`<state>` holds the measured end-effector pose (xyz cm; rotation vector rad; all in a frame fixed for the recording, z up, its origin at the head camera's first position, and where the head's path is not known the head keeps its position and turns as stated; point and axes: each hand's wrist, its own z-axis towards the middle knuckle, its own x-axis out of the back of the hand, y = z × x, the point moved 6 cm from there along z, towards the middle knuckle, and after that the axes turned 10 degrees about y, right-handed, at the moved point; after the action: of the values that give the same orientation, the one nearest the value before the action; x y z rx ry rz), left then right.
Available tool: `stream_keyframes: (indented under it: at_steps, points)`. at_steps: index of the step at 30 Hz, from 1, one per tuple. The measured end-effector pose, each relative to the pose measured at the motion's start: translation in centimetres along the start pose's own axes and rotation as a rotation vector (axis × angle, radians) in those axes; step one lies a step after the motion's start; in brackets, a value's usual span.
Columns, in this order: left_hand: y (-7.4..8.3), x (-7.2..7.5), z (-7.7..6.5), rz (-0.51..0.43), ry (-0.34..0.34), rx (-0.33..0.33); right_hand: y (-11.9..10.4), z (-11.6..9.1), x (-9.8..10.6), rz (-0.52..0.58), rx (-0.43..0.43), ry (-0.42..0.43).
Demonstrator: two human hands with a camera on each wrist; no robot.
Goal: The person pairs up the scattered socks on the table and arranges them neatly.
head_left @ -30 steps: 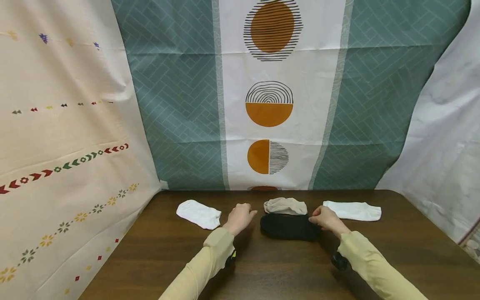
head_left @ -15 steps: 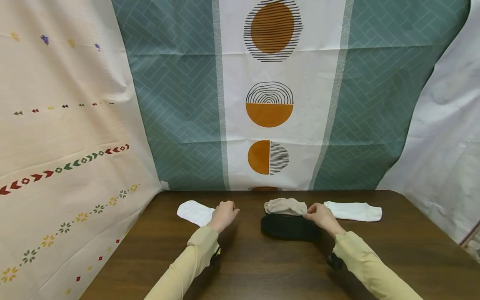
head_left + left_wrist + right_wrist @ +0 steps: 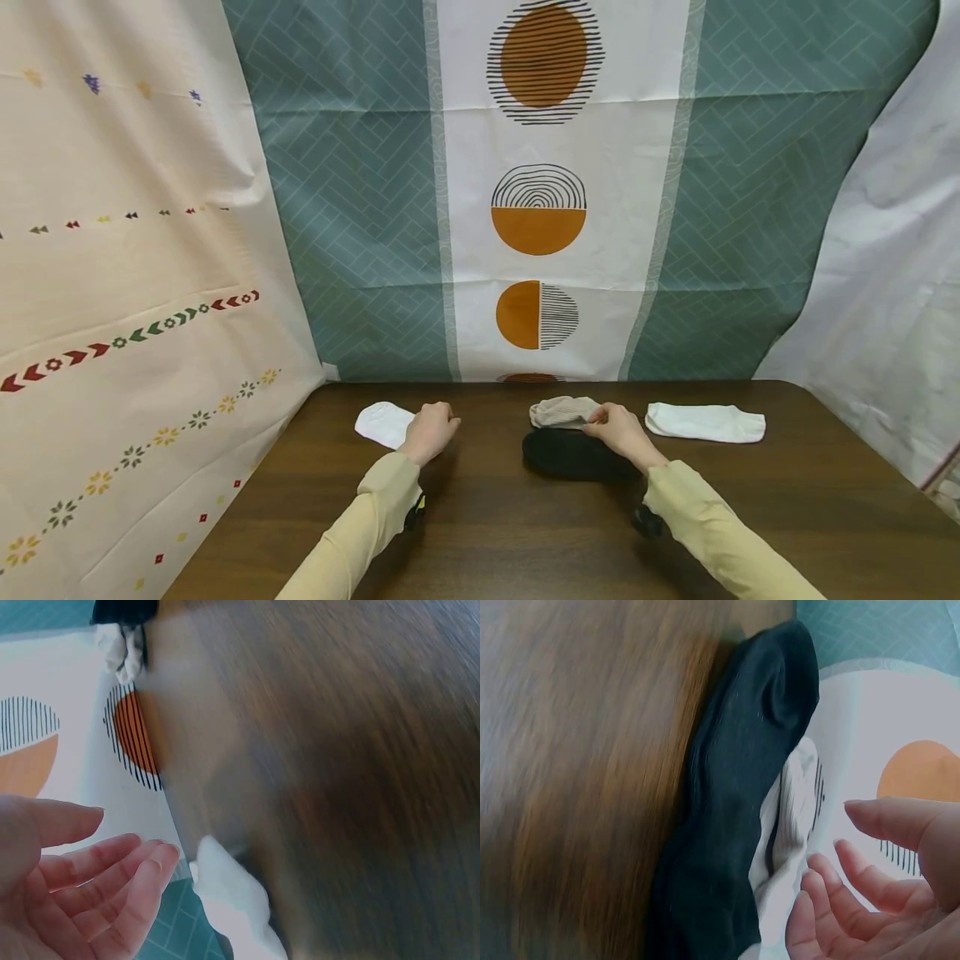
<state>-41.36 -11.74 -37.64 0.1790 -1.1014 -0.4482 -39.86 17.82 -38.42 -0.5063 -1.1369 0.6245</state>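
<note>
My left hand (image 3: 430, 432) hovers at the right end of a white sock (image 3: 382, 423), covering part of it in the head view. Its thumb stands apart from loosely bent fingers (image 3: 120, 881), which hold nothing. In the left wrist view the white sock (image 3: 232, 900) lies just beyond the fingertips. Over the right end of a rumpled beige sock (image 3: 562, 412) is my right hand (image 3: 621, 431). A gap shows between its thumb (image 3: 885, 817) and bent fingers, whose tips overlap the beige sock (image 3: 789, 825) in the right wrist view. A black sock (image 3: 573, 454) lies flat in front of the beige one.
Another white sock (image 3: 705, 422) lies flat at the back right of the dark wooden table (image 3: 517, 533). Patterned cloth (image 3: 360, 250) hangs right behind the table's back edge. A cream cloth (image 3: 150, 333) hangs along the left side and a pale one (image 3: 892, 292) along the right.
My left hand has moved left from the table's middle to the left white sock. My right hand has shifted left, from the black sock's right end to over the beige sock. The socks lie unmoved.
</note>
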Motion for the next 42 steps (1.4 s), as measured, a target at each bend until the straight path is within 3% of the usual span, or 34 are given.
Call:
stream_keyframes:
  at_steps: [19, 27, 33, 42]
  points:
    - [-4.3, 1.4, -0.1, 0.016, -0.006, 0.078, -4.5, -0.1, -3.4, 0.115, 0.072, -0.035]
    - [-6.1, 2.5, -0.3, 0.038, 0.045, 0.097, -6.2, -0.3, -5.1, 0.135, 0.098, -0.054]
    - [-7.4, 3.0, -0.4, 0.055, 0.06, 0.106, -7.5, -0.6, -6.7, 0.203, 0.08, -0.104]
    - [-9.4, 3.3, -0.7, 0.052, 0.053, 0.171, -9.4, -1.4, -9.4, 0.258, 0.077, -0.18]
